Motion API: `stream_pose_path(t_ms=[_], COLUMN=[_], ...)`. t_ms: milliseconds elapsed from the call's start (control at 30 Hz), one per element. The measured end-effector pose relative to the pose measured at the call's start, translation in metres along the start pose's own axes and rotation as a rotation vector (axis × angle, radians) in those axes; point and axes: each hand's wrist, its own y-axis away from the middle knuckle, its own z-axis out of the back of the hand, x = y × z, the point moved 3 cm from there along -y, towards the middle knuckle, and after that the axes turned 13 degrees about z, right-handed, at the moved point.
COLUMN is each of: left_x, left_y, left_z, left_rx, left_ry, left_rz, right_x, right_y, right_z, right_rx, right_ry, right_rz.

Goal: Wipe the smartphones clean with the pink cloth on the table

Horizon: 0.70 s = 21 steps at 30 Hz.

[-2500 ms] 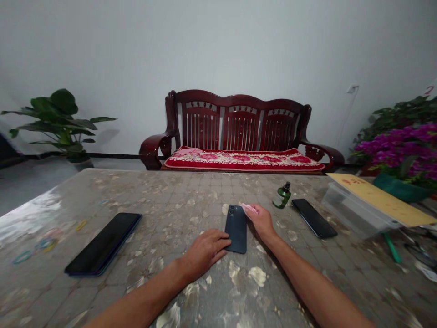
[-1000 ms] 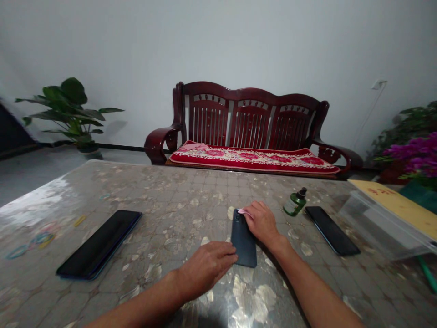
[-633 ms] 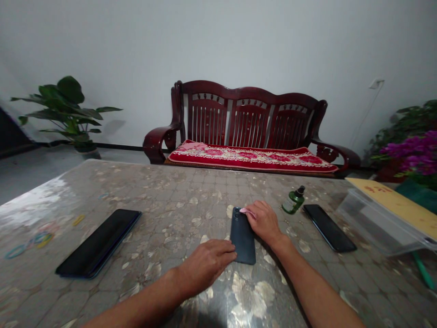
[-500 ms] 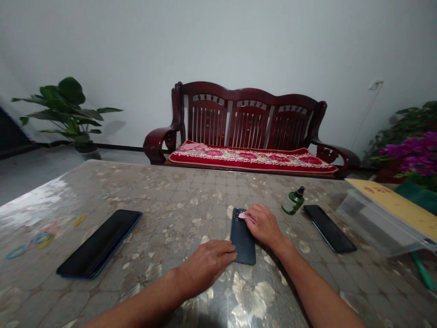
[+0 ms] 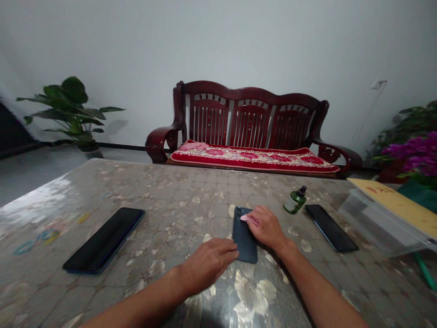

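A dark smartphone (image 5: 245,243) lies back side up on the table, its camera lenses at the far left corner. My right hand (image 5: 268,226) is closed round a small pink cloth (image 5: 250,220), pressed to the phone's back just beside the lenses. My left hand (image 5: 212,260) lies low at the phone's left edge, fingers stretched out and their tips touching its side; the thumb is hidden. To the right of my right hand stands a green spray bottle (image 5: 293,202) with a black top.
Dark phones (image 5: 105,239) lie stacked at left, near colourful rubber bands (image 5: 48,235). Another phone (image 5: 330,228) lies at right beside a clear plastic box (image 5: 372,223) with a yellow sheet (image 5: 392,205) on top. A wooden bench (image 5: 252,118) stands beyond the table (image 5: 164,196).
My right hand with the pink cloth has shifted slightly nearer me on the phone's back, showing more of the lenses. My left hand stays at the phone's edge. The view has turned a little left.
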Motion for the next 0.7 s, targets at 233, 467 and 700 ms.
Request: stream_pose_path(t_ms=[233, 467, 700], left_x=[0.002, -0.001, -0.002], left_y=[0.001, 0.000, -0.001], left_z=[-0.001, 0.001, 0.002], left_rx=[-0.014, 0.002, 0.005], left_ry=[0.003, -0.021, -0.020], left_rz=[-0.009, -0.009, -0.003], right_x=[-0.003, 0.001, 0.000], right_y=[-0.002, 0.001, -0.001], right_z=[-0.002, 0.000, 0.000], right_rx=[-0.016, -0.012, -0.022], right_ry=[0.014, -0.080, -0.031], right_rz=[-0.004, -0.002, 0.000])
